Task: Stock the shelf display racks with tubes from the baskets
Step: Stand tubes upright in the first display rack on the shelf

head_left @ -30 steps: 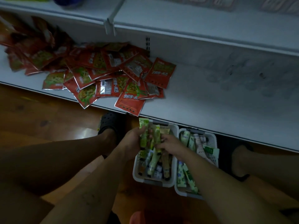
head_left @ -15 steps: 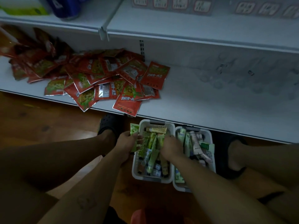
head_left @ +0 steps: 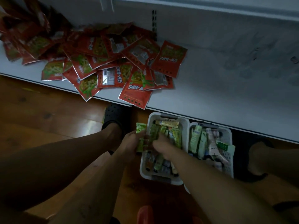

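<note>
Two white baskets stand on the floor below the shelf edge: the left basket (head_left: 184,123) and the right basket (head_left: 230,160), both full of tubes. My left hand (head_left: 131,143) grips a bunch of green tubes (head_left: 141,131) at the left basket's left rim. My right hand (head_left: 163,147) is over the left basket, fingers curled on the same bunch of tubes. A yellow tube (head_left: 166,123) lies across the far end of that basket. The white shelf (head_left: 218,88) runs above the baskets.
A heap of red snack packets (head_left: 113,62) covers the shelf's left half, some overhanging its front edge. My feet in dark clogs (head_left: 114,115) flank the baskets on the wooden floor (head_left: 40,113). An upper shelf edge (head_left: 210,7) overhangs at top.
The view shifted closer to the shelf. My right hand has moved left onto the bunch held by my left hand, which stays at the left basket's rim.
</note>
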Demonstrator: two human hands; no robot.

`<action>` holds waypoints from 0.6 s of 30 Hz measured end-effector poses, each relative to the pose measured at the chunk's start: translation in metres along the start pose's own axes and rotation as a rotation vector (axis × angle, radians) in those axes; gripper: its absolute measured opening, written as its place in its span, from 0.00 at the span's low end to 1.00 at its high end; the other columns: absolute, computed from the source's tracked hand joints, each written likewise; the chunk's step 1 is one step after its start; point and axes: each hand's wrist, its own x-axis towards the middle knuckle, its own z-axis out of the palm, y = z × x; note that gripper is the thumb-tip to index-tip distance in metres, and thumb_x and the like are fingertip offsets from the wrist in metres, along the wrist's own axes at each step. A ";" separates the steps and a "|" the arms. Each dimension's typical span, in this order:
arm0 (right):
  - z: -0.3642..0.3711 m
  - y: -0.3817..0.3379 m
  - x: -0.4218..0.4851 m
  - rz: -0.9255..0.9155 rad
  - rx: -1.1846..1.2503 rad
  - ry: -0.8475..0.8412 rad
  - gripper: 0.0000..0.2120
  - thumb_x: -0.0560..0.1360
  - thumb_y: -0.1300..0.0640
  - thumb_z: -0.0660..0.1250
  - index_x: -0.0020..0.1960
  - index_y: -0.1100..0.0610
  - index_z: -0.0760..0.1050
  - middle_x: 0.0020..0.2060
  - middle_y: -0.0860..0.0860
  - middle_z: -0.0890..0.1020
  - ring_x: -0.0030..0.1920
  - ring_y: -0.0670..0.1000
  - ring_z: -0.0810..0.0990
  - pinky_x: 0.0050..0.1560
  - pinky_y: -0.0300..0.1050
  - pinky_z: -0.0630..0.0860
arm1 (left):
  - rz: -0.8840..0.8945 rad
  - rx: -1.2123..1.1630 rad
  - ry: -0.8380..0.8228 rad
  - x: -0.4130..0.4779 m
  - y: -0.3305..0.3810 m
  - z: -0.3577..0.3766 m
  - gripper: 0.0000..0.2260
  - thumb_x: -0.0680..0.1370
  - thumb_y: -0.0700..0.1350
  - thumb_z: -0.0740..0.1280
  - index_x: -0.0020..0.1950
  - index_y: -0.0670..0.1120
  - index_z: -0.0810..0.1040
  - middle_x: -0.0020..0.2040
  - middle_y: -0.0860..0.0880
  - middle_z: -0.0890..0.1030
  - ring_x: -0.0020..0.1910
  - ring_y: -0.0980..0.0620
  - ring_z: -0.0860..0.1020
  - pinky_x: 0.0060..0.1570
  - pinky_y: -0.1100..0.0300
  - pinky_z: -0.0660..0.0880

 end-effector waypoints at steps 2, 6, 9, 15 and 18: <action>-0.003 -0.001 0.006 0.035 0.094 0.011 0.15 0.74 0.60 0.65 0.61 0.56 0.73 0.49 0.55 0.81 0.46 0.55 0.81 0.39 0.45 0.79 | -0.016 0.005 0.035 0.006 -0.002 -0.007 0.10 0.76 0.46 0.68 0.50 0.40 0.81 0.42 0.41 0.83 0.39 0.44 0.81 0.39 0.55 0.77; -0.006 0.006 0.011 0.082 0.018 -0.039 0.13 0.74 0.64 0.66 0.58 0.61 0.74 0.46 0.57 0.81 0.39 0.52 0.80 0.31 0.42 0.77 | -0.032 -0.009 0.059 0.012 -0.005 -0.016 0.08 0.78 0.47 0.66 0.44 0.42 0.79 0.33 0.46 0.77 0.29 0.51 0.74 0.31 0.60 0.71; -0.004 0.011 0.006 0.075 0.001 -0.101 0.11 0.75 0.64 0.66 0.58 0.61 0.74 0.44 0.56 0.81 0.35 0.50 0.78 0.27 0.38 0.72 | -0.014 -0.012 0.056 0.014 -0.005 -0.016 0.07 0.79 0.44 0.64 0.46 0.42 0.79 0.34 0.46 0.78 0.30 0.51 0.75 0.32 0.60 0.71; -0.016 0.006 -0.004 0.081 0.128 -0.091 0.06 0.75 0.65 0.64 0.52 0.63 0.75 0.45 0.59 0.82 0.45 0.56 0.81 0.46 0.52 0.81 | 0.021 0.000 0.065 0.006 -0.003 -0.010 0.06 0.78 0.38 0.63 0.53 0.41 0.77 0.41 0.44 0.80 0.35 0.49 0.78 0.35 0.57 0.73; -0.037 -0.007 -0.020 0.017 0.419 -0.171 0.05 0.76 0.68 0.64 0.42 0.62 0.73 0.32 0.54 0.76 0.31 0.50 0.75 0.32 0.44 0.73 | 0.073 0.005 0.094 0.001 0.005 -0.003 0.06 0.79 0.38 0.64 0.54 0.38 0.77 0.41 0.43 0.80 0.36 0.48 0.78 0.36 0.55 0.75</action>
